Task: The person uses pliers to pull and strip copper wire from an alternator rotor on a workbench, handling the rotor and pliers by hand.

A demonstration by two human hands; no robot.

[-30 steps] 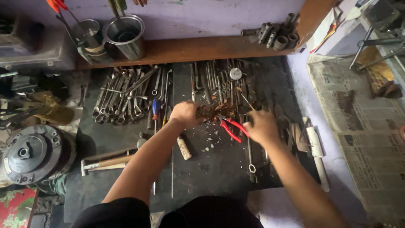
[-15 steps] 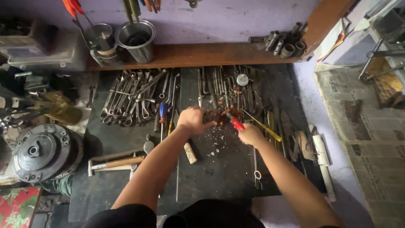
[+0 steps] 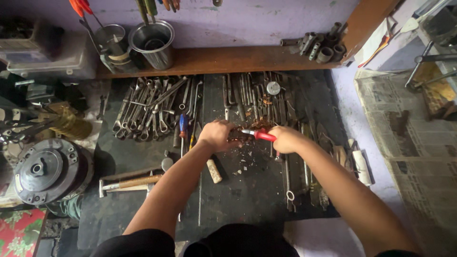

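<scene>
Two hands meet mid-mat over a small brownish piece (image 3: 247, 131), too small to identify. Left hand (image 3: 216, 134) is closed around one end of it. Right hand (image 3: 284, 139) is fisted on red-handled pliers (image 3: 258, 135), nose at the piece. Step looks like gripping or stripping it; next move likely needs a steady hold and a squeeze. Chips litter the dark mat (image 3: 247, 200). Wrenches (image 3: 147, 112) lie toward the mat's far left corner, hammer (image 3: 133, 182) near its left edge, metal cups (image 3: 152, 43) on the shelf beyond.
</scene>
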